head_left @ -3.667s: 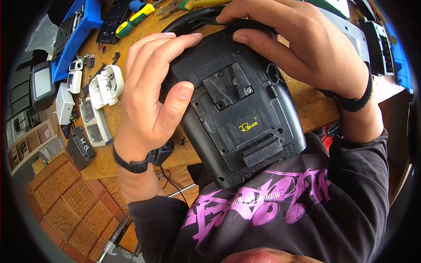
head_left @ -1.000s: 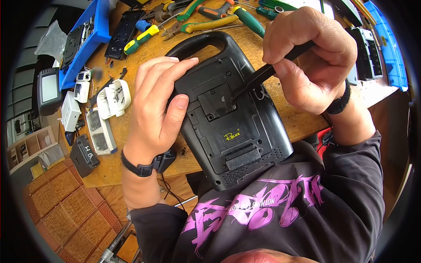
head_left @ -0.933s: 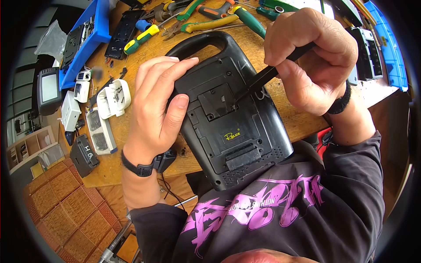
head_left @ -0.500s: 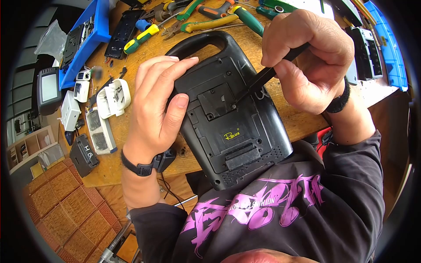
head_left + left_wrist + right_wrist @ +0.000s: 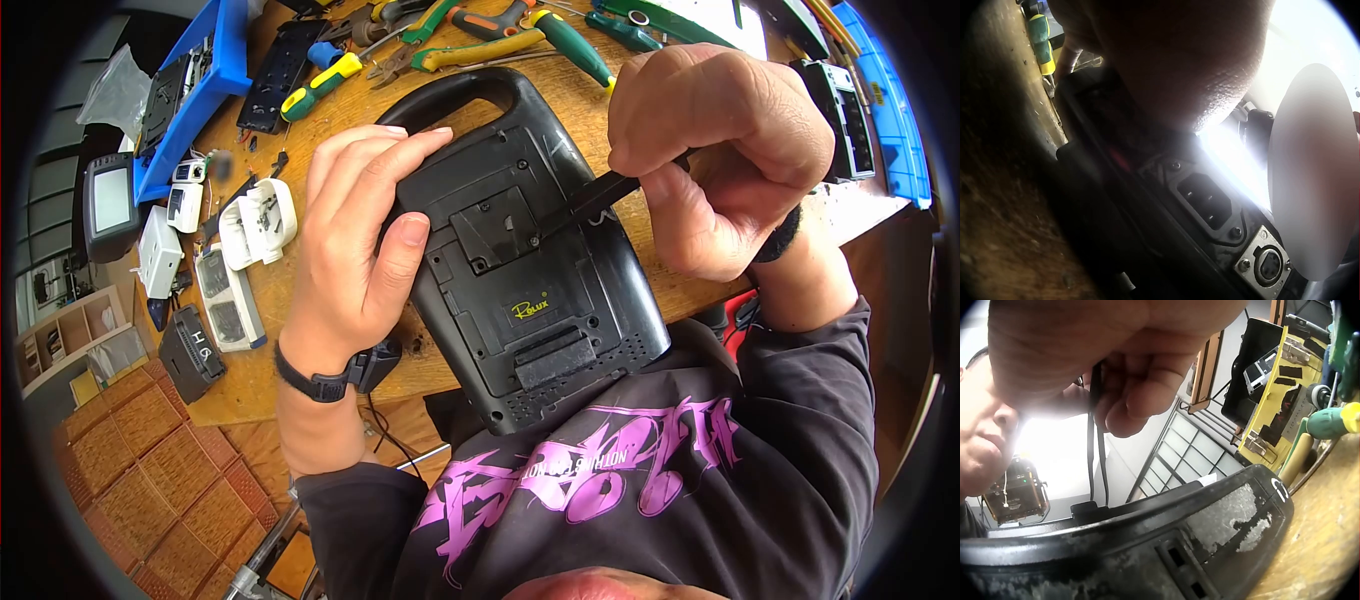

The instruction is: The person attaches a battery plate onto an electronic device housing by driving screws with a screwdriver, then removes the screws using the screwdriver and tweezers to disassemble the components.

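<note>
A black Rolux battery charger [image 5: 474, 318] with a loop handle lies on the bench, its near end toward the person's shirt. My left hand [image 5: 350, 245] rests along its left side, fingers extended over the edge and thumb on the face. My right hand [image 5: 725, 155] pinches black tweezers [image 5: 590, 202] between thumb and bent forefinger, the other fingers curled behind. Their tips point down at a screw [image 5: 533, 240] in the corner of the mounting plate [image 5: 490, 235]. From the right wrist, both tweezer arms [image 5: 1100, 462] show above the casing. A power socket [image 5: 1205, 199] is visible on the charger's side.
Behind the charger lie a yellow-green screwdriver [image 5: 322, 87], pliers [image 5: 480, 50] and other tools. White plastic housings [image 5: 258, 222] and a dark module marked HQ [image 5: 190, 345] stand on the left. Blue bins [image 5: 222, 75] flank both sides of the bench [image 5: 400, 375].
Earlier both hands held the tilted charger; later the right hand held tweezers at the plate. Since half a second ago, that hand has moved slightly right and down, laying the tweezers flatter. The left hand stays.
</note>
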`<state>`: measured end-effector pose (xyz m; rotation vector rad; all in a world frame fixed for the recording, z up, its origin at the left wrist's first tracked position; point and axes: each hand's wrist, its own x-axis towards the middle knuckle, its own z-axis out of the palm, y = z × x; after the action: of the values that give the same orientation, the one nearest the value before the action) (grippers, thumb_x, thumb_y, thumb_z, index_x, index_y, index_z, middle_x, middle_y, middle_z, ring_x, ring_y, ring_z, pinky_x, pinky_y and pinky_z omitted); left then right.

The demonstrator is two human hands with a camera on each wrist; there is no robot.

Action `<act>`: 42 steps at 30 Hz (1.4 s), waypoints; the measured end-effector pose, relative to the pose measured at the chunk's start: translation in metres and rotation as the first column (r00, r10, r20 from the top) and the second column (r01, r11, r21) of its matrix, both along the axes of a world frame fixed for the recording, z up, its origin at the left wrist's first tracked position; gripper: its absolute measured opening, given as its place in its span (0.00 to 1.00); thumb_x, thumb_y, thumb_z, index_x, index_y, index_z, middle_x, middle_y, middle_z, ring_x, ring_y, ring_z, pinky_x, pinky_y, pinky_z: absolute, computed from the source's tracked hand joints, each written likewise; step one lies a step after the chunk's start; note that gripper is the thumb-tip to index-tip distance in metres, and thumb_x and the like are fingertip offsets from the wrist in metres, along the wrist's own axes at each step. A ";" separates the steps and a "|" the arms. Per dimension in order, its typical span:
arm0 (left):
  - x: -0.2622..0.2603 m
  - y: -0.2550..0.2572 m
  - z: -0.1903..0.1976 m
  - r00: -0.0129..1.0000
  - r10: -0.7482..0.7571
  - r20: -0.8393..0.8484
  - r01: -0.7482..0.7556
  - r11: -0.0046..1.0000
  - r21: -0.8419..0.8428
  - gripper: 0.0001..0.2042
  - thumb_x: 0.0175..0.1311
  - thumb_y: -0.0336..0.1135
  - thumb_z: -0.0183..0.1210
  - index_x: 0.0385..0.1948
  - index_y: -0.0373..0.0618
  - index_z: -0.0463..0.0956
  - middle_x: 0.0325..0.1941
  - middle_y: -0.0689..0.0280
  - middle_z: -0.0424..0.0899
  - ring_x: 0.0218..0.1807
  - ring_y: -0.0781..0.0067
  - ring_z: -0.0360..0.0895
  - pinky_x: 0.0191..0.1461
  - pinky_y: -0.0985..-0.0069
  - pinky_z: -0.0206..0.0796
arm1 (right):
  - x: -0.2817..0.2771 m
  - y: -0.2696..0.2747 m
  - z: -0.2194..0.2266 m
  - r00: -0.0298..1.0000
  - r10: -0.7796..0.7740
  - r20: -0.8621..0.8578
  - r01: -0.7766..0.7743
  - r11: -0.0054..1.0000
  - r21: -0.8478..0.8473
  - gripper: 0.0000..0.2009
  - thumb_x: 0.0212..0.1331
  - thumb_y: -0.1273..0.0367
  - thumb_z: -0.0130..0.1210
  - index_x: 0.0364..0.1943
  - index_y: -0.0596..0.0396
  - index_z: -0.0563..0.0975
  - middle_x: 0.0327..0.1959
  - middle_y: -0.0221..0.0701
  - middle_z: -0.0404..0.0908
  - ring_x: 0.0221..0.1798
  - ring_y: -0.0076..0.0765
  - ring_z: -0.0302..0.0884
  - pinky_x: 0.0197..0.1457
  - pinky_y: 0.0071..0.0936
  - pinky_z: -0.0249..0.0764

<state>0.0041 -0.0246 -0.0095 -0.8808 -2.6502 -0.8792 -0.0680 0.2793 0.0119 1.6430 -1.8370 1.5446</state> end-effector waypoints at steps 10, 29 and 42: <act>-0.001 -0.002 -0.001 1.000 -0.006 -0.005 0.006 1.000 -0.008 0.26 0.79 0.51 0.54 0.61 0.37 0.84 0.55 0.50 0.85 0.63 0.43 0.76 0.71 0.55 0.67 | -0.001 -0.001 0.004 0.998 -0.021 -0.051 0.023 0.999 0.034 0.03 0.56 0.78 0.62 0.33 0.65 0.81 0.27 0.36 0.86 0.26 0.37 0.84 0.32 0.31 0.83; 0.002 -0.002 0.000 1.000 0.020 0.022 -0.018 0.997 -0.075 0.32 0.83 0.56 0.42 0.63 0.34 0.83 0.60 0.46 0.84 0.67 0.45 0.76 0.74 0.54 0.63 | 0.002 -0.009 0.005 0.997 -0.058 -0.059 0.063 0.995 0.074 0.11 0.53 0.75 0.79 0.32 0.62 0.83 0.27 0.35 0.87 0.27 0.36 0.87 0.30 0.27 0.82; 0.002 -0.002 0.001 0.999 0.023 0.026 -0.021 0.996 -0.082 0.32 0.83 0.56 0.42 0.63 0.35 0.83 0.60 0.46 0.84 0.67 0.45 0.76 0.75 0.54 0.63 | 0.000 -0.010 0.005 0.994 -0.031 -0.103 0.038 0.997 0.068 0.11 0.53 0.79 0.76 0.33 0.63 0.81 0.25 0.37 0.87 0.25 0.35 0.87 0.28 0.26 0.81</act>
<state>0.0061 -0.0268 -0.0081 -0.8627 -2.7311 -0.7887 -0.0680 0.2689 0.0171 1.6783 -1.8752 1.3707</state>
